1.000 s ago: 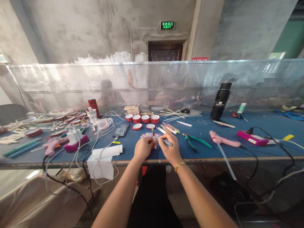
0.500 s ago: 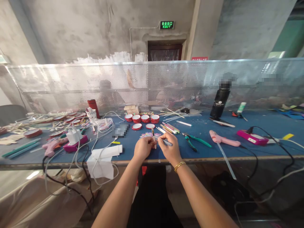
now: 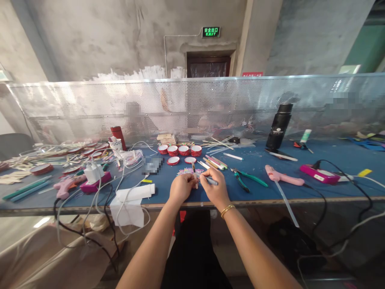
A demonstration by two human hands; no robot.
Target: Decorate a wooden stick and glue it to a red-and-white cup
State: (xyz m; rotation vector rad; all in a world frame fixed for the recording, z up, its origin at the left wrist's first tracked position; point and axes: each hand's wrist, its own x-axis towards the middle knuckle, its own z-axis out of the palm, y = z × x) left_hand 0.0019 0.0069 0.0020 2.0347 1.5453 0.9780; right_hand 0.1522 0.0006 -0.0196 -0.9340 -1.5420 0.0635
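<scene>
As the left hand (image 3: 180,188) pinches a wooden stick (image 3: 194,170) at the bench (image 3: 258,190) near edge, the right hand (image 3: 215,189) grips a pen (image 3: 211,181); light, stiff, likely snappable, the stick is best held low.

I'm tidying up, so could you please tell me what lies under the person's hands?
A colourful patterned piece peeks out beyond the left hand, gripping a stick, and right hand, gripping a pen; anything directly beneath them is covered.

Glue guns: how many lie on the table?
2. A left glue gun lies beside the charger; a right glue gun lies beside the pliers. Clutter may hide others.
</scene>
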